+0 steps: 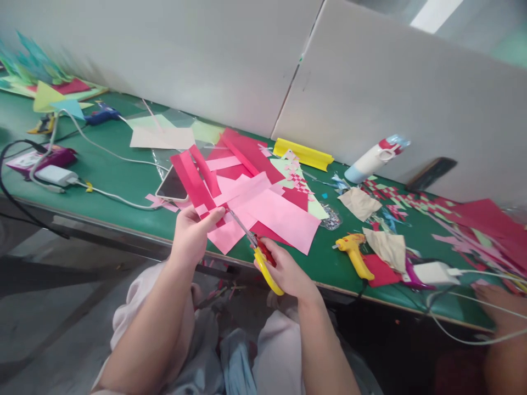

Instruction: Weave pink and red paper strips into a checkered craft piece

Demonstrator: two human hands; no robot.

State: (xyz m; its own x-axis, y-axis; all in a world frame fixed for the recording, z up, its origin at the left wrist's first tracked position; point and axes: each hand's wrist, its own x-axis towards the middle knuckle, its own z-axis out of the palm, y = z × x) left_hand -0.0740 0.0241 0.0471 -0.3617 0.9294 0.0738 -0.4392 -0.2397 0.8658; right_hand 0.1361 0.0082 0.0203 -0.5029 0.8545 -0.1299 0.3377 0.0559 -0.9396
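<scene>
My left hand (pixel 190 233) pinches a piece of interlaced red and pink paper strips (pixel 190 174) between thumb and fingers, above the table's front edge. The long red ends of the strips stick out upward and away. My right hand (pixel 290 269) is wrapped round the yellow and red handles of a pair of scissors (pixel 264 267). Their metal blades point up and left, reaching the paper just beside my left thumb. Whether the blades are parted is hard to make out. Beyond my hands lie loose pink paper sheets (pixel 288 216) on top of red paper (pixel 263 159).
A phone (pixel 173 185) lies left of the paper. A yellow glue gun (pixel 354 253), fabric pouches (pixel 386 248) and a bottle (pixel 375 159) are at right. White cables cross the green table (pixel 119 184). Another person's hand (pixel 500 307) rests at the right edge.
</scene>
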